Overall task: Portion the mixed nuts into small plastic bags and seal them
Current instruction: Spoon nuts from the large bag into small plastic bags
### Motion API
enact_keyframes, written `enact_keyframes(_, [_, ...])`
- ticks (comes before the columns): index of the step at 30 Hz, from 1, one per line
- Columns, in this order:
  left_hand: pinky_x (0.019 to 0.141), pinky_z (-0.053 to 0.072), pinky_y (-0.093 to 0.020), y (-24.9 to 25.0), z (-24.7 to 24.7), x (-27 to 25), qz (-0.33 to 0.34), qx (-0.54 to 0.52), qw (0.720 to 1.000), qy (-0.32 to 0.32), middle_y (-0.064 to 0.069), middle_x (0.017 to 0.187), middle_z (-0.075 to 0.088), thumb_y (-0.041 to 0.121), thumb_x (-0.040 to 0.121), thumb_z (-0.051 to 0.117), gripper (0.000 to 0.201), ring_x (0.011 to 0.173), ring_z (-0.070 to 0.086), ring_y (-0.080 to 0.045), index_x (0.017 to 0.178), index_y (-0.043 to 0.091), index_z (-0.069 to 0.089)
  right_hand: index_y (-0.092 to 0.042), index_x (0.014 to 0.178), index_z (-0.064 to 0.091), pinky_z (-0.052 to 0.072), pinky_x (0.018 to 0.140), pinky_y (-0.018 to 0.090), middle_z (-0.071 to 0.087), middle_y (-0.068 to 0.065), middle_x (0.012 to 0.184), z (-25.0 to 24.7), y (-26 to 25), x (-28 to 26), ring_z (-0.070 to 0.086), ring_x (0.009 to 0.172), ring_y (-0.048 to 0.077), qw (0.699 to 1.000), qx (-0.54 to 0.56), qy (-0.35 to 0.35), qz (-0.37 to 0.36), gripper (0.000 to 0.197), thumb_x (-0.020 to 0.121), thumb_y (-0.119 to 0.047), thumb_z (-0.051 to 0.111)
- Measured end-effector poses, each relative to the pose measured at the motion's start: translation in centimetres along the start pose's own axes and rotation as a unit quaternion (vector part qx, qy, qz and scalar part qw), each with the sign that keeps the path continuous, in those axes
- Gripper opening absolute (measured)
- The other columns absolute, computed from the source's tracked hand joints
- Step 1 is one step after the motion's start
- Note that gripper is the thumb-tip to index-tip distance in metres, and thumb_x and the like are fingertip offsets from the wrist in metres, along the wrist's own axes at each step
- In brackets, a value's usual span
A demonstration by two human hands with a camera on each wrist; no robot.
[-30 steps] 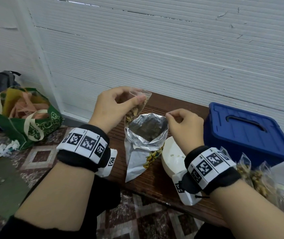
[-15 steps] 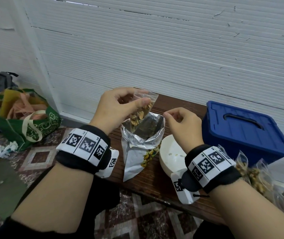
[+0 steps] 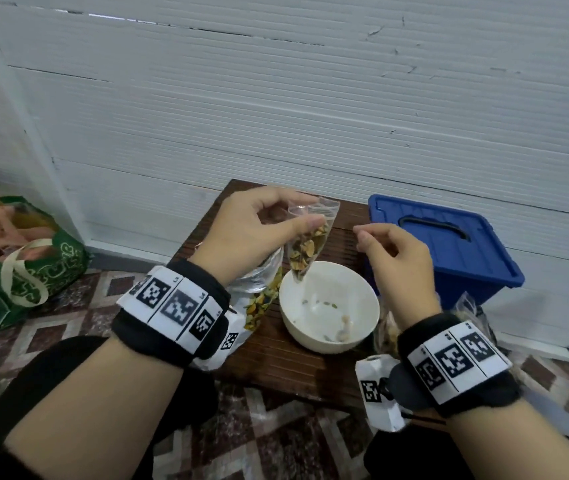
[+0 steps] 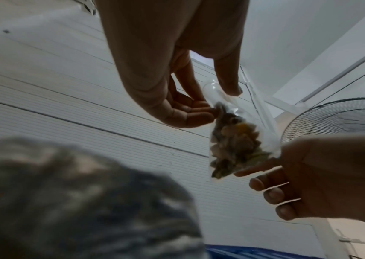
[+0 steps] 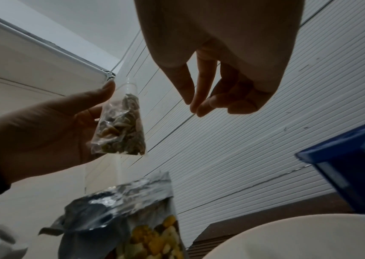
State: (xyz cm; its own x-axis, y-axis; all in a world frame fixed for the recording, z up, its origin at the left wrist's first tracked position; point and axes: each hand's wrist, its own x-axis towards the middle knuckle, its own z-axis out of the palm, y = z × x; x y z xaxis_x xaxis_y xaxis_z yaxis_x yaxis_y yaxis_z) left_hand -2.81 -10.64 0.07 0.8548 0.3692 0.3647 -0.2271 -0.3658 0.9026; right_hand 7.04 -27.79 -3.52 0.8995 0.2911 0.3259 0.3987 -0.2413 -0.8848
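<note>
Clear plastic, nut-filled: a small zip bag (image 3: 305, 244) hangs from the left hand (image 3: 252, 233), pinched near its open mouth between thumb and fingertips. Bag is roughly half full of mixed nuts and seeds (image 3: 304, 249), brown, yellow and greenish. It hangs in the air, its lower corner over the far rim of a white bowl (image 3: 290, 327).

Right hand (image 3: 400, 258) is raised just beside the bag, apart from it. Thumb and forefinger are drawn together, other fingers loosely curled; the right wrist view shows nothing between the fingertips (image 5: 199, 108). In the left wrist view the bag (image 4: 236, 142) overlaps the right hand's forefinger (image 4: 254, 168); contact cannot be judged there.

Bowl sits on a low brown slatted table (image 3: 276, 362) and holds only a few scattered nuts (image 3: 340, 329).

Silver foil pouch (image 3: 262, 285) stands left of the bowl, top open and crumpled, partly hidden behind the left wrist. Its printed front shows yellow nuts (image 5: 154, 241).

Blue plastic box (image 3: 449, 251) with a recessed lid handle stands at the table's right end, against the white ribbed wall (image 3: 276, 116). Several clear bags with nuts (image 3: 387, 327) lie by the right wrist, between bowl and box.

Green printed tote bag (image 3: 34, 275) sits on the patterned floor, far left. Both wrists wear black bands with square printed markers.
</note>
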Motion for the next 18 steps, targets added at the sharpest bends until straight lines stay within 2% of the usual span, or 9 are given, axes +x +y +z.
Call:
enact_keyframes(2, [0.072, 0.055, -0.019, 0.1, 1.7, -0.1, 0.0, 0.011, 1.0, -0.02, 0.004, 0.087, 0.073, 0.024, 0.074, 0.08, 0.027, 0.08, 0.067, -0.009, 0.099, 0.019, 0.075, -0.022, 0.093, 0.07, 0.047, 0.07, 0.023, 0.068, -0.003, 0.082, -1.5, 0.8, -0.4, 0.062, 0.08, 0.01, 1.0, 0.01, 0.013, 0.011, 0.011, 0.093, -0.02, 0.059])
enact_keyframes(4, [0.074, 0.057, -0.024, -0.1, 3.4, -0.3, -0.003, 0.016, 0.999, -0.036, 0.004, 0.088, 0.073, 0.024, 0.075, 0.08, 0.025, 0.08, 0.067, -0.011, 0.099, 0.021, 0.075, -0.024, 0.091, 0.07, 0.046, 0.069, 0.021, 0.068, -0.003, 0.083, -3.1, 1.5, -0.8, 0.061, 0.075, 0.007, 0.999, 0.024, 0.033, 0.021, 0.012, 0.093, -0.019, 0.059])
enact_keyframes(6, [0.078, 0.058, -0.031, -0.4, 5.2, -0.5, -0.017, 0.009, 0.999, -0.049, 0.002, 0.092, 0.073, 0.025, 0.075, 0.08, 0.023, 0.082, 0.067, -0.013, 0.098, 0.024, 0.074, -0.025, 0.091, 0.07, 0.048, 0.071, 0.025, 0.068, -0.003, 0.083, -4.4, 2.1, -1.0, 0.06, 0.073, 0.005, 0.998, 0.031, 0.053, 0.03, 0.013, 0.093, -0.019, 0.059])
enact_keyframes(9, [0.079, 0.058, -0.038, -0.8, 7.7, -0.7, -0.035, -0.009, 0.998, -0.06, 0.002, 0.092, 0.073, 0.029, 0.076, 0.079, 0.019, 0.084, 0.068, -0.015, 0.094, 0.029, 0.074, -0.024, 0.091, 0.071, 0.051, 0.078, 0.03, 0.069, -0.005, 0.083, -6.2, 3.1, -1.3, 0.064, 0.083, 0.009, 0.995, 0.033, 0.078, 0.044, 0.012, 0.092, -0.02, 0.059])
enact_keyframes(12, [0.081, 0.057, -0.046, -1.1, 9.9, -0.8, -0.049, -0.027, 0.996, -0.073, 0.003, 0.096, 0.073, 0.037, 0.076, 0.079, 0.023, 0.089, 0.069, -0.018, 0.096, 0.029, 0.075, -0.024, 0.09, 0.071, 0.05, 0.076, 0.029, 0.069, -0.006, 0.084, -7.6, 3.9, -1.6, 0.064, 0.081, 0.007, 0.994, 0.038, 0.086, 0.051, 0.013, 0.092, -0.02, 0.059])
enact_keyframes(15, [0.083, 0.057, -0.046, -0.8, 11.5, -0.6, -0.053, -0.031, 0.995, -0.079, 0.004, 0.098, 0.073, 0.036, 0.077, 0.078, 0.024, 0.09, 0.069, -0.017, 0.098, 0.026, 0.075, -0.025, 0.089, 0.071, 0.048, 0.072, 0.027, 0.068, -0.006, 0.08, -9.1, 4.4, -1.9, 0.06, 0.073, 0.004, 0.992, 0.054, 0.099, 0.06, 0.014, 0.093, -0.019, 0.058])
enact_keyframes(18, [0.086, 0.056, -0.046, -0.6, 12.8, -0.3, -0.057, -0.04, 0.994, -0.086, 0.001, 0.097, 0.073, 0.033, 0.079, 0.077, 0.022, 0.087, 0.069, -0.023, 0.099, 0.024, 0.074, -0.024, 0.088, 0.071, 0.046, 0.069, 0.029, 0.066, -0.004, 0.077, -10.6, 5.0, -2.1, 0.056, 0.067, 0.009, 0.987, 0.08, 0.118, 0.072, 0.016, 0.094, -0.018, 0.057])
